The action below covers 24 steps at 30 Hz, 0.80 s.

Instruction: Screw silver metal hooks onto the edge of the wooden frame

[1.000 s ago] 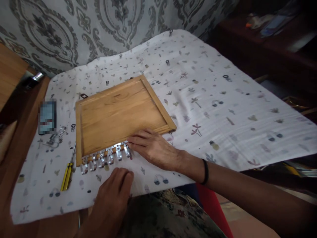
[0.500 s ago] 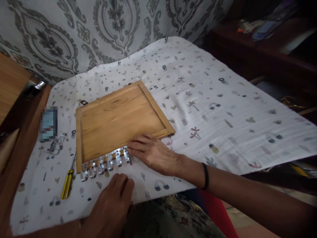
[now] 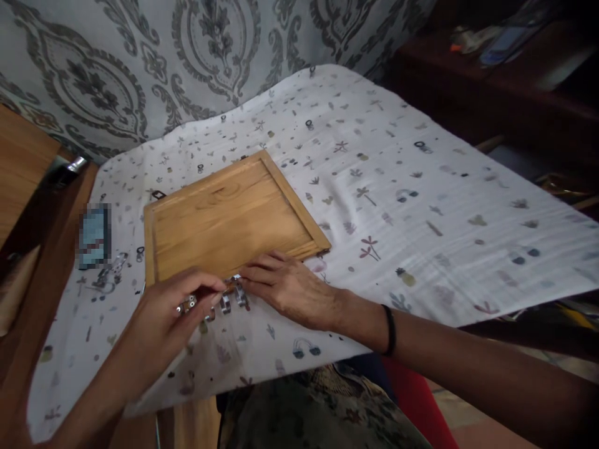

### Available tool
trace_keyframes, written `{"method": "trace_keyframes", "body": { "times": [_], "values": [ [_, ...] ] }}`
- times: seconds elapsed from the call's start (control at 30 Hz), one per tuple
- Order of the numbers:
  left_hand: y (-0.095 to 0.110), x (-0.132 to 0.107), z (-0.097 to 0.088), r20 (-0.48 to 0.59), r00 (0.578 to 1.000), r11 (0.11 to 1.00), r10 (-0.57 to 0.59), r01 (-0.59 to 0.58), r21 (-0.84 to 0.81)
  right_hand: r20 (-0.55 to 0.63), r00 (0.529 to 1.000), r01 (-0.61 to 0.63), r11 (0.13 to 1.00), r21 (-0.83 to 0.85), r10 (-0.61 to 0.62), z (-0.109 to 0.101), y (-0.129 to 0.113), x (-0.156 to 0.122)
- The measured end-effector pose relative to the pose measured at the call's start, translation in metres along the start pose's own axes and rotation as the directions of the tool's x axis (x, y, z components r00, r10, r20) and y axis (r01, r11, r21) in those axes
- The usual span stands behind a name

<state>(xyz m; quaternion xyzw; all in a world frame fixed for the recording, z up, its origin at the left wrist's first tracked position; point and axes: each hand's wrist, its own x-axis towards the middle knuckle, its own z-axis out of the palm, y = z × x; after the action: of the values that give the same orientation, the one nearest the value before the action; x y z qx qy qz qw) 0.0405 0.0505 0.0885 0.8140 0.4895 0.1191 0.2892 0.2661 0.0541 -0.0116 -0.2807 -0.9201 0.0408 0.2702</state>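
Note:
A framed wooden board (image 3: 224, 218) lies flat on the patterned white cloth. Along its near edge runs a metal hook rail (image 3: 226, 304) with several curved hooks, partly covered by my hands. My right hand (image 3: 290, 290) rests over the board's near edge, its fingers together and pressed on the right end of the rail. Above the rail's middle is my left hand (image 3: 168, 318), thumb and forefinger pinched close to the metal. Whatever lies between those fingertips is too small to make out. The yellow screwdriver seen earlier is hidden behind my left hand and forearm.
A phone (image 3: 94, 237) with a blurred screen lies at the left, beside loose metal pieces (image 3: 112, 268). The white cloth (image 3: 397, 187) spreads far to the right. A patterned grey curtain (image 3: 215, 50) hangs behind, and dark furniture (image 3: 491, 93) stands at the right.
My left hand has risen from the cloth in front of the board to the hook rail, its fingers now pinched there. My right hand stays in place on the rail.

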Motion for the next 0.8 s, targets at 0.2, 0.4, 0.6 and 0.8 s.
{"method": "trace_keyframes", "body": {
  "times": [0.2,0.4,0.6,0.8],
  "values": [
    [-0.007,0.034,0.005,0.206,0.973,0.969,-0.106,0.147,-0.196,0.024,1.000,0.003,1.000,-0.004,-0.003,-0.001,0.000,0.000],
    [-0.008,0.042,0.003,0.272,0.954,0.947,-0.122,0.194,-0.255,0.022,1.000,-0.001,1.000,-0.021,0.002,-0.002,0.000,0.000],
    [-0.018,0.047,0.006,0.315,0.940,0.934,-0.133,0.225,-0.279,0.032,0.999,0.000,1.000,-0.006,0.000,-0.002,0.000,0.000],
    [-0.020,0.050,0.008,0.351,0.928,0.933,-0.124,0.229,-0.276,0.037,0.999,-0.001,1.000,-0.024,0.002,-0.002,0.000,0.000]
  ]
}}
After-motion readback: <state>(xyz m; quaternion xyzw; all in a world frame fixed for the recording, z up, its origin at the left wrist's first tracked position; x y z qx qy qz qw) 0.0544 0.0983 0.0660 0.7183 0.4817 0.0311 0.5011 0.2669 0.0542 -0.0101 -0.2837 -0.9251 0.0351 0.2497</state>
